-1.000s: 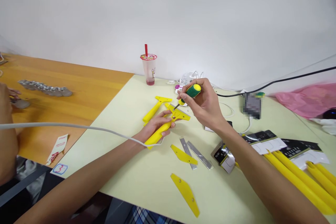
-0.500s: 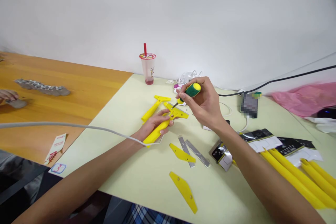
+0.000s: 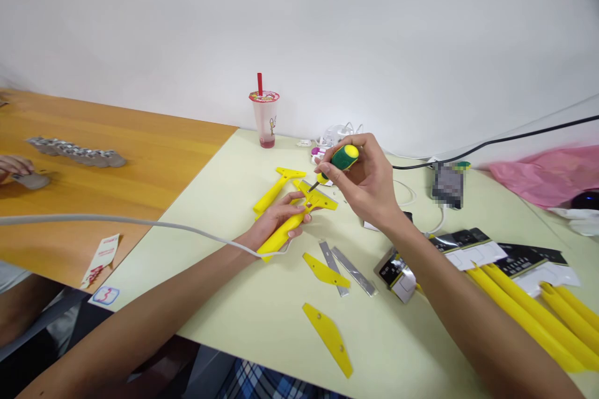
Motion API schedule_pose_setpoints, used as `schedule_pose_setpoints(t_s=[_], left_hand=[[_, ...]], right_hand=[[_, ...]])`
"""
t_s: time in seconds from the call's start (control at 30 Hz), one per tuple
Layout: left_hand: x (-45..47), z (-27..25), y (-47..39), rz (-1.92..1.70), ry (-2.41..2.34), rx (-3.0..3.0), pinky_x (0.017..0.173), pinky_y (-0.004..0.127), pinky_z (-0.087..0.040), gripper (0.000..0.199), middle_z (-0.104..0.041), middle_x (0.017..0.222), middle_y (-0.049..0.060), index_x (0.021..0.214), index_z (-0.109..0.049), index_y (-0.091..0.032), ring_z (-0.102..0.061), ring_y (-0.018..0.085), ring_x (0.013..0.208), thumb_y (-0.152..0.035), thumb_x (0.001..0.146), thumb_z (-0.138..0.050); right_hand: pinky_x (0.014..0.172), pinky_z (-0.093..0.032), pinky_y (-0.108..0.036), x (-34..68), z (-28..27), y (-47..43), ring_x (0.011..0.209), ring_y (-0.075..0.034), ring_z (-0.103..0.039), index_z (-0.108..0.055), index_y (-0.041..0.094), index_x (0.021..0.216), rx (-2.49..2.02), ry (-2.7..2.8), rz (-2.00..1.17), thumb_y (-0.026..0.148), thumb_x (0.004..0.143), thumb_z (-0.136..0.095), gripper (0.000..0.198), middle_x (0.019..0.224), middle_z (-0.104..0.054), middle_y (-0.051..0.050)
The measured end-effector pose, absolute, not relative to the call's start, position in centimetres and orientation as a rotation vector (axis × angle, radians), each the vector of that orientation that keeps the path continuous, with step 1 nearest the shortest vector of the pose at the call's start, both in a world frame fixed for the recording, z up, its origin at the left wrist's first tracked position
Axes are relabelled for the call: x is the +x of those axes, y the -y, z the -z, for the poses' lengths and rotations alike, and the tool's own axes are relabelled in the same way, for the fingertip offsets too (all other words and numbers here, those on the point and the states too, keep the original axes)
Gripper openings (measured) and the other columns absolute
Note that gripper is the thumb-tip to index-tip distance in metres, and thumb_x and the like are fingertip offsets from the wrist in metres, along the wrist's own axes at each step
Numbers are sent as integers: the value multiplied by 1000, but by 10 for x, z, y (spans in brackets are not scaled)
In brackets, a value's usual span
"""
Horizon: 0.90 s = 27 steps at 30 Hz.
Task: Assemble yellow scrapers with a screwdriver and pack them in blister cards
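Pinching a green-and-yellow screwdriver (image 3: 344, 158) between thumb and fingers, a person's right hand (image 3: 369, 184) angles its tip down to the head of a yellow scraper (image 3: 283, 232) at the clock's centre, over a pale table (image 3: 255, 330); the left hand (image 3: 277, 218) wraps the handle. Whether the tip is seated cannot be told. Sound technique here would mean a shaft square to the fastening, steady downward pressure and a firm grip behind the head's edge. Two metal strips (image 3: 354, 271) and two yellow plates (image 3: 327, 338) lie between 4 and 6 o'clock. Toward 8 o'clock, a blue-bordered sticker (image 3: 103, 295) bears a "3", the one plainly legible marking; lettering on a paper strip (image 3: 103, 255) at 9, a lidded cup (image 3: 266, 121) near 11 and black-and-white cards (image 3: 475, 252) toward 3 is too small to read.
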<state>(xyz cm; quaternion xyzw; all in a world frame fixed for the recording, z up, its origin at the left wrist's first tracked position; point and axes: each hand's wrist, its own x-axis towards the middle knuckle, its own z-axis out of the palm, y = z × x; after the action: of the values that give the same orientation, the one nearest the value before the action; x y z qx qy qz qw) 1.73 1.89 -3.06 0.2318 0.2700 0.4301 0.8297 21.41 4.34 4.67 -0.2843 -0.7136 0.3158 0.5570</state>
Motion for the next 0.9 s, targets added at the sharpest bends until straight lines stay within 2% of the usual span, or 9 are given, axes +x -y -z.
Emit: schedule_pose_setpoints(t_s=[0.17,0.3,0.43,0.53,0.67,0.77,0.9], left_hand=[[17,34,-20,-923,-590,515,42,14,-41,53,-75,110,11,127,-57,-19,-73,14,76,-10,81,-82],[18,37,-21,-952,-624,522,41,14,-39,58,-72,98,7,130,-54,-19,-72,14,74,-12,81,-84],[19,39,-22,-945,-619,538,43,15,-38,57,-71,94,5,128,-53,-20,-68,12,66,-15,81,-86],[19,39,-22,-951,-621,553,43,15,-38,53,-71,95,5,122,-53,-21,-67,11,65,-16,81,-86],[19,40,-23,-972,-635,541,42,14,-36,50,-71,100,7,119,-54,-21,-69,12,71,-15,80,-84],[18,39,-21,-976,-639,560,40,14,-34,53,-70,102,6,120,-55,-22,-69,13,73,-15,77,-85],[16,33,-16,-921,-655,614,40,15,-35,53,-69,105,5,122,-56,-22,-68,11,72,-17,79,-86]], right_hand=[[87,-67,-46,213,-41,-43,100,-26,-74,-51,32,109,-702,1717,-710,63,92,-83,48,105,-72,-4],[88,-67,-50,214,-32,-43,96,-27,-76,-52,32,116,-709,1748,-600,61,90,-86,52,103,-74,-3],[87,-65,-44,217,-32,-46,93,-24,-75,-57,33,125,-791,1880,-449,54,101,-76,38,103,-75,-3],[90,-64,-43,220,-44,-51,101,-23,-72,-57,31,128,-760,2044,-456,45,108,-66,27,116,-72,-7],[97,-64,-47,221,-65,-58,122,-28,-71,-54,31,136,-712,2118,-613,38,107,-63,31,136,-67,-11],[92,-66,-45,220,-74,-64,109,-27,-75,-60,30,129,-722,2094,-678,42,105,-69,28,127,-72,-8],[84,-66,-43,220,-76,-67,89,-24,-73,-68,28,117,-736,2065,-497,46,98,-80,29,104,-75,-5]])
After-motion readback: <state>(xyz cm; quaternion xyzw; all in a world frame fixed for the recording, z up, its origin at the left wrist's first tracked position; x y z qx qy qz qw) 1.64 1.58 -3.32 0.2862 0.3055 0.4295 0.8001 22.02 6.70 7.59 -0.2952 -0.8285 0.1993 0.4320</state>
